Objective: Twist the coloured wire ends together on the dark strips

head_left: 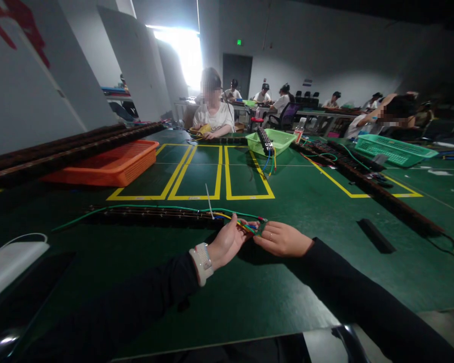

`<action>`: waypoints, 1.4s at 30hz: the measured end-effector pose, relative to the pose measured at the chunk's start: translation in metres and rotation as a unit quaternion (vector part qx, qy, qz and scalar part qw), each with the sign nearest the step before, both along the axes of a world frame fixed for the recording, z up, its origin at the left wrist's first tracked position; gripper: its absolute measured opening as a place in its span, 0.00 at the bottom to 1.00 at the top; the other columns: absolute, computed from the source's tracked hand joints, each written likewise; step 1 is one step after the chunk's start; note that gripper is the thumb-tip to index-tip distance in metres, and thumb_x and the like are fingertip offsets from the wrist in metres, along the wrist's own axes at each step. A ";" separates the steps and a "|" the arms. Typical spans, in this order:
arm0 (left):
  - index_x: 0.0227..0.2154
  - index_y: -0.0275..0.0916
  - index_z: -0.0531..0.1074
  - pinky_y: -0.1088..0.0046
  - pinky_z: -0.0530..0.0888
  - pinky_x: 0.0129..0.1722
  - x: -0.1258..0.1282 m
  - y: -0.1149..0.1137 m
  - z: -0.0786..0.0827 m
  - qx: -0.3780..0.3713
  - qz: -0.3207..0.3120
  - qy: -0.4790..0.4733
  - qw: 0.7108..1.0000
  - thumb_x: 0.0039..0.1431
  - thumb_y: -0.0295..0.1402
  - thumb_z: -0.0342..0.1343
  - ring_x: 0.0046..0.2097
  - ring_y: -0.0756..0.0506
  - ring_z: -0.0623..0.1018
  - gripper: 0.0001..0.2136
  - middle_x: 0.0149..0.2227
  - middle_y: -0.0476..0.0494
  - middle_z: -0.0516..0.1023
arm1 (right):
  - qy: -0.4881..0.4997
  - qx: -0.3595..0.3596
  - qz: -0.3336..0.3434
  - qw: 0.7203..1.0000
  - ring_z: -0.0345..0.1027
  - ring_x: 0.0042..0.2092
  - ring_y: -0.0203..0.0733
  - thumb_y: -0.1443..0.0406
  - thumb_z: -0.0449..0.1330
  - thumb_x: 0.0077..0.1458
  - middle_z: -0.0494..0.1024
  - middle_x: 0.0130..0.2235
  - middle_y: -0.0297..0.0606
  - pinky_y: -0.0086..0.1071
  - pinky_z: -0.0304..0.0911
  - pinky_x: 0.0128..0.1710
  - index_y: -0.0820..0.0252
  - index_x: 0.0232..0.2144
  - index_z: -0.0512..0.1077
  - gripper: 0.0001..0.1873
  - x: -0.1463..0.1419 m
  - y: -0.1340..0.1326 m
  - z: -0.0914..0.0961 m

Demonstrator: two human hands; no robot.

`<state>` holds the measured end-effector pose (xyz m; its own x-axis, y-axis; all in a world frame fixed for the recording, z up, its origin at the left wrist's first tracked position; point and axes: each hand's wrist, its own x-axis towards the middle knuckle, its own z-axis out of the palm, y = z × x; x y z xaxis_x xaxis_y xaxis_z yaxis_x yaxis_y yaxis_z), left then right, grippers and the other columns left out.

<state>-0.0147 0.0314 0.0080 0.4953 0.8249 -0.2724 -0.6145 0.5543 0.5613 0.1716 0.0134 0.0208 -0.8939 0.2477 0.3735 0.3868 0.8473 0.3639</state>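
Observation:
My left hand (227, 242) and my right hand (283, 239) meet on the green table (249, 292), fingers pinched around a bundle of coloured wires (249, 227) at the right end of a long dark strip (155, 217). A green wire (136, 206) runs along the top of that strip. A thin white tie (209, 200) sticks up from the strip just left of my left hand. Both arms wear dark sleeves, and the left wrist carries a white band.
An orange basket (109, 164) stands at the left, a light green basket (270, 141) at the far middle, a teal one (393, 150) at the right. More long dark strips (363, 176) lie across the table. A short black bar (376, 235) lies at the right. Several people sit at the tables beyond.

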 end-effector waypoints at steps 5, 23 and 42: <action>0.30 0.32 0.71 0.64 0.67 0.52 -0.001 -0.001 0.001 0.018 -0.023 0.004 1.000 0.62 0.41 0.44 0.48 0.42 0.73 0.17 0.40 0.33 0.76 | 0.108 -0.011 -0.064 0.992 0.63 0.31 0.37 0.71 0.49 0.60 0.70 0.28 0.39 0.32 0.62 0.34 0.67 0.42 0.69 0.12 0.003 0.004 -0.004; 0.37 0.31 0.71 0.62 0.68 0.50 0.000 0.000 -0.002 0.044 -0.007 0.015 0.999 0.64 0.41 0.41 0.46 0.42 0.75 0.19 0.39 0.33 0.76 | 0.130 -0.045 -0.067 0.988 0.64 0.31 0.37 0.70 0.48 0.60 0.71 0.27 0.38 0.31 0.63 0.32 0.65 0.46 0.70 0.15 0.003 0.006 -0.004; 0.33 0.31 0.71 0.68 0.71 0.45 0.000 0.003 -0.001 0.011 -0.027 -0.001 1.000 0.63 0.41 0.42 0.42 0.45 0.76 0.18 0.37 0.34 0.77 | -0.016 0.137 0.027 0.990 0.67 0.42 0.38 0.67 0.55 0.60 0.75 0.41 0.39 0.35 0.61 0.48 0.66 0.49 0.68 0.15 -0.010 -0.004 0.004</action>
